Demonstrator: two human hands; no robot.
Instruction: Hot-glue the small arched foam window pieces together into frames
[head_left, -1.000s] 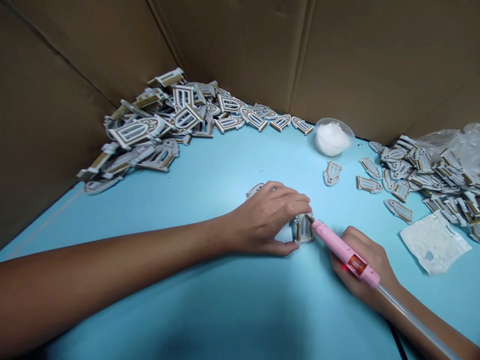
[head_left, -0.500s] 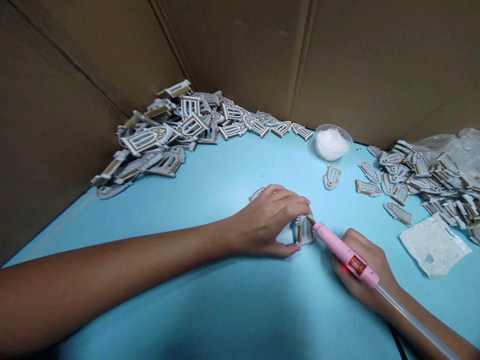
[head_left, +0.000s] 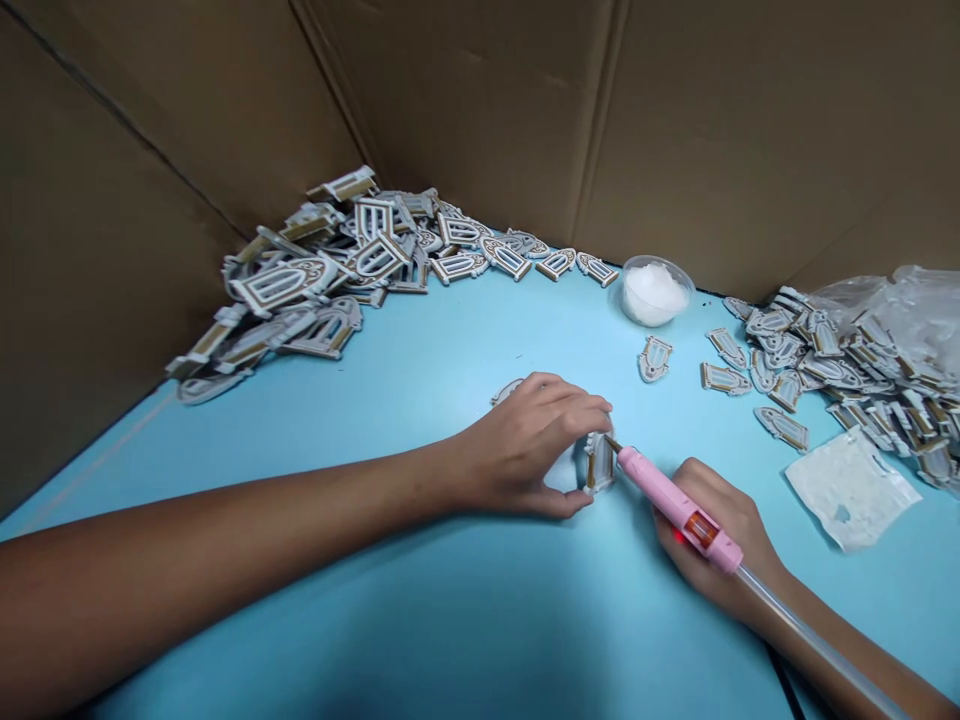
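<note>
Between thumb and fingers, my left hand (head_left: 529,440) grips a small arched window piece (head_left: 599,463), white-grey with gold-brown edges, tilted up on the blue table. My right hand (head_left: 720,540) is closed around a pink glue gun (head_left: 679,508) with a clear glue stick (head_left: 814,640) running out of its back. The gun's metal tip meets the upper right edge of the window piece; any glue there is too small to make out. Partly hidden behind my left hand lies another arched piece (head_left: 507,391).
A large pile of arched window pieces (head_left: 289,285) lies at the back left against the cardboard wall (head_left: 465,100). A clear tub of white material (head_left: 655,291) stands at the back. More pieces (head_left: 832,360), a plastic bag (head_left: 900,310) and a white packet (head_left: 853,490) lie at right.
The window piece has turned and tilts more onto its edge in my left hand. The glue gun tip stays against it. The whole view has shifted slightly.
</note>
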